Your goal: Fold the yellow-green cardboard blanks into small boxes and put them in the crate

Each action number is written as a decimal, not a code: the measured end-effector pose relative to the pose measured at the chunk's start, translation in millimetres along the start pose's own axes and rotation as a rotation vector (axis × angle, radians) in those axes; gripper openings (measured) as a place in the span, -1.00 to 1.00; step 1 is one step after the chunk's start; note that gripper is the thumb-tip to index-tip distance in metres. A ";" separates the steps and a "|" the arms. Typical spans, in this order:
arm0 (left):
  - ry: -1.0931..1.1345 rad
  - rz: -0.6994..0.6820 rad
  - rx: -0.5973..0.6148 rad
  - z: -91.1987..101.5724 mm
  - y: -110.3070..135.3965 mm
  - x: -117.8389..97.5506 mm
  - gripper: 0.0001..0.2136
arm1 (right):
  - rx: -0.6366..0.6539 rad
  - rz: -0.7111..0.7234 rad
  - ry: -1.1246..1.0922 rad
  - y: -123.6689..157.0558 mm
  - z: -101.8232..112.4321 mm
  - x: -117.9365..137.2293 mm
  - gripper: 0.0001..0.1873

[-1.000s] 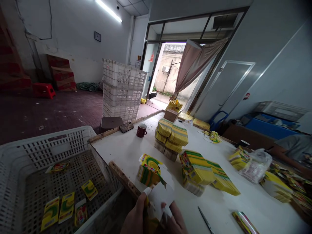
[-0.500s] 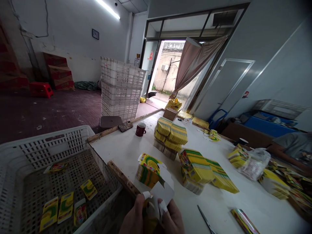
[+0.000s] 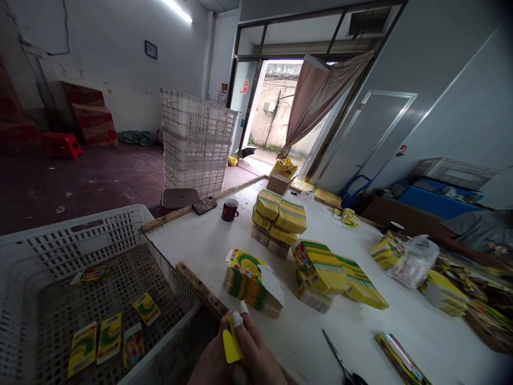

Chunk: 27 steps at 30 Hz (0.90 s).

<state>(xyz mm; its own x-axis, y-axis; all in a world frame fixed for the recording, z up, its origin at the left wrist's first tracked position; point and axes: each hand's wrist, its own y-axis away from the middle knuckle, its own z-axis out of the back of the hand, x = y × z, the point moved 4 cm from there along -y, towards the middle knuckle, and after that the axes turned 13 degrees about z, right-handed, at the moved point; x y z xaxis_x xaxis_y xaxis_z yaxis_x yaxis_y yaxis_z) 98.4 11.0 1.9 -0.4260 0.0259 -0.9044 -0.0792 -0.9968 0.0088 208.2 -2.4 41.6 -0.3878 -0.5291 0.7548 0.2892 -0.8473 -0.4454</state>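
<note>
Your two hands are close together at the near edge of the worktop (image 3: pixel 298 342), wrists low and fingers angled forward and inward. Your left hand (image 3: pixel 210 359) and right hand (image 3: pixel 260 357) are both closed around a small yellow carton (image 3: pixel 232 346), a smooth, round-cornered flap of it showing between them; the rest is hidden by your fingers. White coverings (image 3: pixel 237 320) wrap some of the fingertips. Just ahead of your hands lies a stack of flat cartons (image 3: pixel 251 283), printed yellow and green, with a bare white card panel on its right side. To the left of your left hand, below the worktop's rough wooden edging (image 3: pixel 200 289), is a white plastic crate (image 3: pixel 86 227) with slotted walls and a grid floor, holding five printed packs (image 3: pixel 109 338) lying well apart from its far wall or nearer you. To the right of your right hand lie dark-handled scissors (image 3: pixel 336 350) and, beyond them, a long glossy pack (image 3: pixel 402 357). Ahead and to the right of your hands stand tightly layered carton bundles (image 3: pixel 323 267), with taller piles (image 3: pixel 280 216) behind. Farther right, a crinkled clear plastic bag (image 3: pixel 417 262) holds pale contents. Well ahead of your left hand are a dark red mug (image 3: pixel 230 210) and a phone (image 3: pixel 204 206).
</note>
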 end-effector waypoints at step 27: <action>-0.045 -0.003 0.009 67.8 -7.5 -38.5 -0.53 | -0.010 -0.035 -0.069 -10.2 16.1 -5.0 -0.39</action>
<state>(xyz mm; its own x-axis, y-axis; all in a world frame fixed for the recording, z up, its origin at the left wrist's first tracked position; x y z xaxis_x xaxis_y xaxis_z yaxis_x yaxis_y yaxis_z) 54.2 22.6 65.6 -0.4657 0.0328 -0.8844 -0.0890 -0.9960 0.0099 221.3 9.6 50.1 -0.3364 -0.4951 0.8010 0.2679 -0.8658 -0.4227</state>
